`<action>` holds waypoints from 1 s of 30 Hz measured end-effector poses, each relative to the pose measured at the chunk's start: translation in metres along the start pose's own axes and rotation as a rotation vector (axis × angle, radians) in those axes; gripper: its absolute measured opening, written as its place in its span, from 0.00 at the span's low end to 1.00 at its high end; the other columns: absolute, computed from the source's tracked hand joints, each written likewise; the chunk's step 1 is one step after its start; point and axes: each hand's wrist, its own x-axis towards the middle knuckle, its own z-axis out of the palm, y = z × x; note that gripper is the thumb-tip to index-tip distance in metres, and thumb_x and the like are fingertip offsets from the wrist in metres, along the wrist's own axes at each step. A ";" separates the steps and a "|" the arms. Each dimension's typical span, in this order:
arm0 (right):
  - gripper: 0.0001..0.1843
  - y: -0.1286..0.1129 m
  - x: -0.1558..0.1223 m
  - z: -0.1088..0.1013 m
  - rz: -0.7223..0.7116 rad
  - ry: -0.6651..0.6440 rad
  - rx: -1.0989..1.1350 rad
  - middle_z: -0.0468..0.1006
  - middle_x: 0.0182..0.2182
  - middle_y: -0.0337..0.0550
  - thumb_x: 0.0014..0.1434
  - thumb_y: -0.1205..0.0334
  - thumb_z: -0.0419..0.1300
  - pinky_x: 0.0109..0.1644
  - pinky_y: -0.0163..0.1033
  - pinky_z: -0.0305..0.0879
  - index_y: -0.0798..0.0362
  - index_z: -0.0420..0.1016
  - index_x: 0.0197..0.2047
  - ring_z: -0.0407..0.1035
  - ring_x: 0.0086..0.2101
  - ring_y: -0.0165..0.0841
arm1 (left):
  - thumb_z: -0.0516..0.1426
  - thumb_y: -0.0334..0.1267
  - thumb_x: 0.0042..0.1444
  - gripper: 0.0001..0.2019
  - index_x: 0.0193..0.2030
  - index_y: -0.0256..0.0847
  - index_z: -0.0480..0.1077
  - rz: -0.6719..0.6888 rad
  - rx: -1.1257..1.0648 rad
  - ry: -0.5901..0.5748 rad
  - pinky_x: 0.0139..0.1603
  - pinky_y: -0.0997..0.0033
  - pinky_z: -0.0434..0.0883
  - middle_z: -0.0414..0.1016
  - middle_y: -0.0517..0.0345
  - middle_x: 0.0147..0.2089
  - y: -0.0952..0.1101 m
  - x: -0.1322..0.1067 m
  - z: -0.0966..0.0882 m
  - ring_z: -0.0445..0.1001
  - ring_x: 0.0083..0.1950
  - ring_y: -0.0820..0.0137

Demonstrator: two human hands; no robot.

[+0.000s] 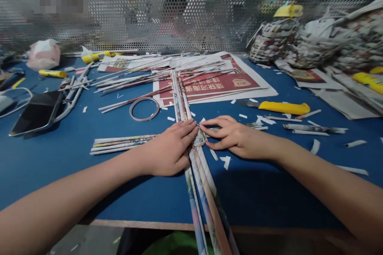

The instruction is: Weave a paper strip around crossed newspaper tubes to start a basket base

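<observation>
Long rolled newspaper tubes (205, 191) run lengthwise over the table and past its front edge. Shorter tubes (122, 143) cross under them, forming a cross. My left hand (172, 147) lies flat over the crossing, fingers stretched out and pressing down. At the right side of the crossing, my right hand (233, 137) has its fingers closed around the end of a thin paper tube (200, 142) bent there. Its fingertips nearly meet those of the left hand. My hands partly hide the crossing itself.
A yellow utility knife (284, 107) lies to the right, blade out, among paper scraps (226, 162). A tape roll (144, 109) and a phone (37, 112) are on the left. Loose tubes (134, 81) and red printed paper (236, 81) lie behind; woven paper baskets (271, 42) stand back right.
</observation>
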 end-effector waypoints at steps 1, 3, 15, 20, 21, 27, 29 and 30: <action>0.21 0.000 0.000 0.000 -0.007 -0.003 -0.028 0.65 0.54 0.47 0.58 0.73 0.44 0.54 0.56 0.48 0.48 0.73 0.45 0.49 0.57 0.40 | 0.51 0.34 0.49 0.33 0.62 0.25 0.46 0.041 -0.021 -0.048 0.61 0.53 0.50 0.45 0.35 0.64 -0.002 -0.002 -0.005 0.42 0.65 0.54; 0.20 0.000 -0.001 0.001 -0.005 -0.002 -0.057 0.64 0.54 0.47 0.58 0.72 0.44 0.53 0.55 0.49 0.49 0.73 0.44 0.50 0.57 0.40 | 0.53 0.33 0.45 0.37 0.63 0.29 0.43 0.122 -0.047 -0.093 0.61 0.51 0.50 0.42 0.36 0.65 -0.007 -0.005 -0.012 0.39 0.65 0.53; 0.21 0.001 0.000 0.001 -0.021 -0.008 -0.057 0.64 0.54 0.47 0.55 0.75 0.45 0.50 0.54 0.54 0.48 0.76 0.40 0.52 0.55 0.40 | 0.46 0.28 0.56 0.19 0.54 0.44 0.61 0.437 0.049 -0.043 0.62 0.59 0.50 0.62 0.52 0.58 0.013 -0.007 -0.014 0.53 0.63 0.66; 0.22 0.000 0.000 0.002 -0.024 -0.007 -0.075 0.64 0.54 0.46 0.55 0.75 0.45 0.50 0.53 0.54 0.48 0.74 0.43 0.53 0.54 0.39 | 0.46 0.27 0.56 0.18 0.51 0.44 0.64 0.484 0.066 -0.005 0.58 0.63 0.59 0.66 0.50 0.54 0.024 -0.008 -0.016 0.63 0.57 0.67; 0.21 0.001 0.000 0.002 -0.026 -0.006 -0.077 0.64 0.54 0.46 0.56 0.75 0.45 0.50 0.53 0.54 0.48 0.74 0.43 0.53 0.54 0.39 | 0.45 0.27 0.57 0.17 0.50 0.44 0.65 0.490 0.103 0.009 0.57 0.64 0.60 0.68 0.50 0.52 0.026 -0.007 -0.015 0.65 0.55 0.68; 0.21 -0.001 -0.001 0.003 -0.024 0.004 -0.078 0.64 0.54 0.47 0.55 0.76 0.46 0.49 0.53 0.55 0.49 0.75 0.42 0.54 0.54 0.40 | 0.43 0.30 0.59 0.13 0.41 0.38 0.68 0.485 0.134 0.101 0.50 0.63 0.66 0.73 0.48 0.41 0.028 0.001 0.000 0.70 0.47 0.66; 0.21 -0.002 0.000 0.002 -0.016 -0.003 -0.069 0.64 0.54 0.47 0.54 0.76 0.46 0.49 0.53 0.55 0.49 0.75 0.40 0.54 0.53 0.40 | 0.45 0.33 0.58 0.13 0.43 0.38 0.68 0.371 -0.066 0.200 0.48 0.66 0.67 0.73 0.47 0.43 0.023 0.002 0.003 0.70 0.48 0.66; 0.20 -0.003 0.000 0.001 -0.011 -0.008 -0.060 0.64 0.54 0.46 0.54 0.76 0.47 0.49 0.52 0.55 0.49 0.76 0.39 0.55 0.53 0.40 | 0.46 0.34 0.58 0.13 0.44 0.37 0.68 0.283 -0.181 0.254 0.47 0.67 0.68 0.73 0.47 0.44 0.020 0.003 0.003 0.71 0.47 0.66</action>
